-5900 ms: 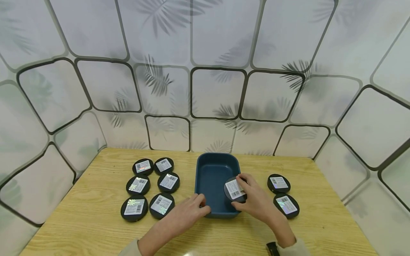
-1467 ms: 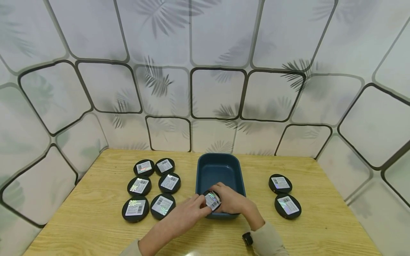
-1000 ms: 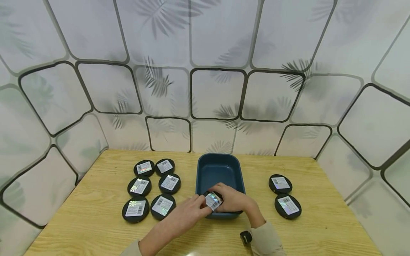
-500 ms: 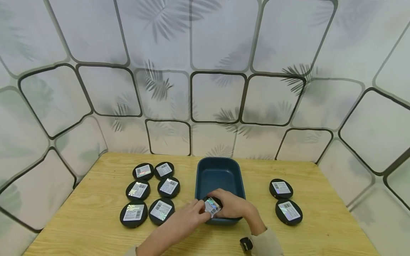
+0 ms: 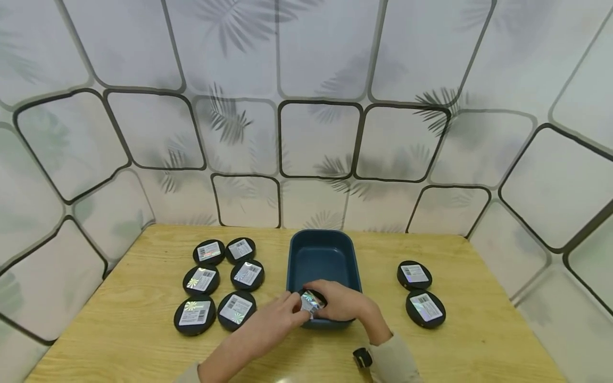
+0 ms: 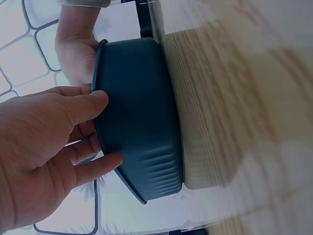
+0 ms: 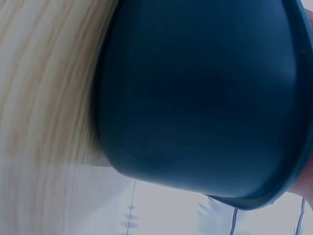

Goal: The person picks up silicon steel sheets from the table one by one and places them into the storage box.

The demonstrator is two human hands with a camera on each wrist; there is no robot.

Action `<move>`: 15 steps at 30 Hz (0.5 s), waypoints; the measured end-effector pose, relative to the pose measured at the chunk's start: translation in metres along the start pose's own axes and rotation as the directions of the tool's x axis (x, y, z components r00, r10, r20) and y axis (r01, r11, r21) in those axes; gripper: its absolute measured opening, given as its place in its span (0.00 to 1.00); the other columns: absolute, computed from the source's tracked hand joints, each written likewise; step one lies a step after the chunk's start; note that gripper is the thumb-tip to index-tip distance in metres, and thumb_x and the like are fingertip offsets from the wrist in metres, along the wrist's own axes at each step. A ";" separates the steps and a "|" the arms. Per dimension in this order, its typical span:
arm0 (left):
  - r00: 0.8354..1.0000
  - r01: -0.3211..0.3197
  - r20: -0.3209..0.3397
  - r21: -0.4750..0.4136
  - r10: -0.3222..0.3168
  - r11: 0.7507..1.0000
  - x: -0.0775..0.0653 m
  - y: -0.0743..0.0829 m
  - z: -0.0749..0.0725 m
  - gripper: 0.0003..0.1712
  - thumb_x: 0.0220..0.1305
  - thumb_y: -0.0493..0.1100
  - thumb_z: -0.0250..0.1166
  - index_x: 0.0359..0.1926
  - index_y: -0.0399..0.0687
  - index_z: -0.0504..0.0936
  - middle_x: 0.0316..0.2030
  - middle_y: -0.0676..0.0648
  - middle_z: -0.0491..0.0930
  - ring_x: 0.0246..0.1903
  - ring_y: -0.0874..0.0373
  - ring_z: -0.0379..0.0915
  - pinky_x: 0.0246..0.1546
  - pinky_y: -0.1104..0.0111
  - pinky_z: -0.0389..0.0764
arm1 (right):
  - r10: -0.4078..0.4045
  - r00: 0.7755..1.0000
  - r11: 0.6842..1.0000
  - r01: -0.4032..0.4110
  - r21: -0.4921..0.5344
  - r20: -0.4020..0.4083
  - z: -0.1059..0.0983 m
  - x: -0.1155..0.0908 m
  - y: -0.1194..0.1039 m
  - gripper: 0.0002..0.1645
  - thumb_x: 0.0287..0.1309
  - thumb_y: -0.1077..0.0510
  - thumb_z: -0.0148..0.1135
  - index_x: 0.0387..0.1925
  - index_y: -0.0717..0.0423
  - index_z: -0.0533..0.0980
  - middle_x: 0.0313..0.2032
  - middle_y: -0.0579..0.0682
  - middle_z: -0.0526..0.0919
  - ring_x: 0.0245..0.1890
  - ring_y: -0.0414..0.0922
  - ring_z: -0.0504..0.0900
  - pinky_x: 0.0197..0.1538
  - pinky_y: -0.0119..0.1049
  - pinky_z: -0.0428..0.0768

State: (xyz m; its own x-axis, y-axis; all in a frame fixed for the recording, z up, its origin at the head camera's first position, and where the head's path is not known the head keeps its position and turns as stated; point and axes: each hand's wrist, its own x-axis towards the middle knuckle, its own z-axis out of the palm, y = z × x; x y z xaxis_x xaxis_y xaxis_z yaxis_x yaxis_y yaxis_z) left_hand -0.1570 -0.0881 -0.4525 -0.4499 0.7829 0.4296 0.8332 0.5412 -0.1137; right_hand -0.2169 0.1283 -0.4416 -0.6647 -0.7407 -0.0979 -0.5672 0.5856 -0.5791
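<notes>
A round black disc [image 5: 322, 296] with a white, shiny barcode label [image 5: 310, 303] is tilted above the near end of a dark blue bin [image 5: 323, 254]. My right hand [image 5: 342, 303] grips its right side and hides much of it. My left hand [image 5: 278, 323] is at the near-left corner, finger and thumb at the label's left edge, apparently pinching it. In the left wrist view, the left hand [image 6: 54, 142] has its thumb over the bin's rim and a fingertip against the outer wall [image 6: 137, 98]. The right wrist view shows mostly the bin's outer wall [image 7: 195, 98].
Several similar labelled black discs [image 5: 195, 315] lie in two columns left of the bin. Two more discs [image 5: 425, 308] lie at the right. All rest on a wooden table [image 5: 460, 351] with patterned curtain walls [image 5: 316, 138] behind and beside it.
Since the oldest frame, my right hand has brought the disc left to my left hand at the bin's near-left corner. Lately the disc and label have shifted only slightly between my hands.
</notes>
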 end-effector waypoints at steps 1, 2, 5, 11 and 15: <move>1.000 0.001 -0.001 -0.004 -0.001 1.000 0.000 -0.001 0.000 0.12 0.57 0.35 0.69 0.39 0.54 0.79 0.36 0.52 0.70 0.34 0.61 0.65 0.32 0.75 0.72 | 0.006 1.000 1.000 -0.006 0.006 0.002 0.000 0.001 0.000 0.32 0.63 0.60 0.65 0.67 0.62 0.68 0.60 0.55 0.76 0.53 0.48 0.77 0.51 0.39 0.76; 1.000 0.001 -0.004 -0.003 -0.001 1.000 0.000 -0.001 0.000 0.12 0.57 0.35 0.69 0.39 0.54 0.79 0.36 0.52 0.70 0.34 0.61 0.65 0.32 0.76 0.72 | 0.015 1.000 1.000 -0.015 0.013 0.003 0.001 0.001 0.000 0.32 0.64 0.60 0.65 0.67 0.61 0.68 0.60 0.55 0.76 0.53 0.48 0.77 0.51 0.38 0.76; 1.000 0.001 -0.004 -0.006 -0.001 1.000 0.000 -0.001 0.001 0.11 0.58 0.36 0.69 0.38 0.55 0.79 0.36 0.52 0.70 0.33 0.62 0.65 0.32 0.76 0.71 | 0.041 0.999 0.999 -0.041 0.034 0.008 0.002 0.001 0.000 0.33 0.64 0.59 0.64 0.68 0.61 0.67 0.61 0.55 0.75 0.53 0.48 0.77 0.51 0.38 0.76; 1.000 0.010 -0.001 -0.011 -0.010 1.000 -0.001 -0.001 0.001 0.11 0.58 0.36 0.69 0.39 0.55 0.79 0.36 0.53 0.70 0.33 0.62 0.65 0.32 0.76 0.71 | 0.058 0.998 0.997 -0.059 0.045 0.016 0.001 0.003 -0.001 0.33 0.66 0.58 0.62 0.69 0.60 0.66 0.61 0.54 0.75 0.53 0.47 0.77 0.51 0.38 0.76; 1.000 0.010 0.001 0.000 -0.010 1.000 0.000 -0.001 0.001 0.11 0.59 0.37 0.68 0.40 0.56 0.79 0.36 0.53 0.70 0.34 0.62 0.66 0.32 0.76 0.71 | 0.061 0.998 0.997 -0.061 0.053 0.016 -0.001 0.003 -0.001 0.32 0.66 0.58 0.62 0.69 0.60 0.67 0.61 0.55 0.76 0.54 0.48 0.77 0.53 0.41 0.76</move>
State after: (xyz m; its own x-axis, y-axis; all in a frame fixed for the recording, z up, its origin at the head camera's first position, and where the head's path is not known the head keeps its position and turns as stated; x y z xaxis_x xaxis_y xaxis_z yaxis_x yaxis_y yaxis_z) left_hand -0.1578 -0.0888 -0.4532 -0.4588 0.7779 0.4295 0.8285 0.5492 -0.1096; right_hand -0.2183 0.1259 -0.4407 -0.6898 -0.7092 -0.1460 -0.4991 0.6118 -0.6137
